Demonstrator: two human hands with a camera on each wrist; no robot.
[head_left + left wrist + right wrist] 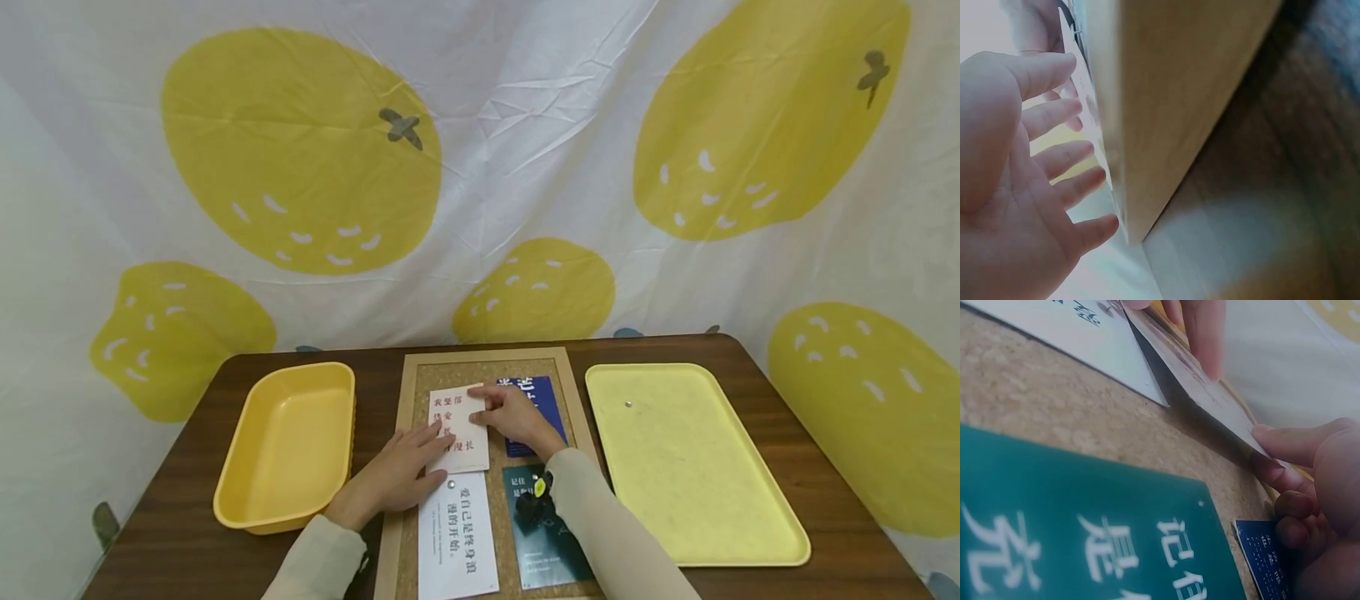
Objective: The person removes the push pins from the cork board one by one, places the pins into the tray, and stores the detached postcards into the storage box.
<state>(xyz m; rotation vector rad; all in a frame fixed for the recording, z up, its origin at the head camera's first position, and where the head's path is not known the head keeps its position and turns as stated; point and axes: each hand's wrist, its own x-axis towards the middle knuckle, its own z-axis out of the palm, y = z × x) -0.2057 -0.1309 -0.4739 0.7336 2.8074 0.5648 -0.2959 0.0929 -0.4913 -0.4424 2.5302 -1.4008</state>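
A white card with red characters (450, 402) lies over the upper left of a framed corkboard (495, 367). My right hand (517, 414) pinches its right edge between thumb and index finger; in the right wrist view that edge stands raised off the cork. Spread, fairly straight fingers of my left hand (401, 471) rest on the card's lower left. Below is a white card with vertical text (468, 554), a small silver thumbtack (451, 483) near its top. A blue card (551, 400), partly hidden by my right hand, and a dark green card (547, 554) occupy the right side.
To the left of the board stands a deep orange-yellow basket (285, 450). A flat pale yellow tray (705, 483) is on the right, holding one small silver thumbtack (628, 404). Everything sits on a dark wooden table (180, 533), with a lemon-printed curtain (480, 150) behind.
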